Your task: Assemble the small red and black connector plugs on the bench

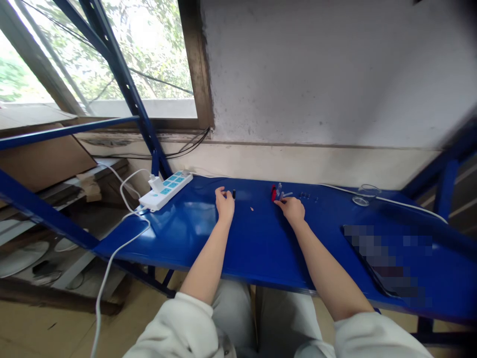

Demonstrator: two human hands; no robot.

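My left hand (pixel 225 203) is over the blue tabletop with its fingers bent and apart. A small black cylinder (pixel 234 194) stands upright right beside its fingertips; whether they touch is too small to tell. My right hand (pixel 293 211) has thumb and fingertips pressed together at the lower end of a small red piece (pixel 273 193). What lies between those fingertips is hidden. Small clear plastic pieces (pixel 279 190) lie close against the red piece, just beyond the fingers. A tiny pinkish scrap (pixel 252 209) lies between my hands.
A white power strip (pixel 166 191) with a plugged-in cable lies at the table's left end. Several tiny clear bits (pixel 306 196) are right of my right hand. Farther right are a clear round item (pixel 360 200) and a dark flat object (pixel 372 258), partly blurred. Blue frame posts (pixel 147 129) rise at the left.
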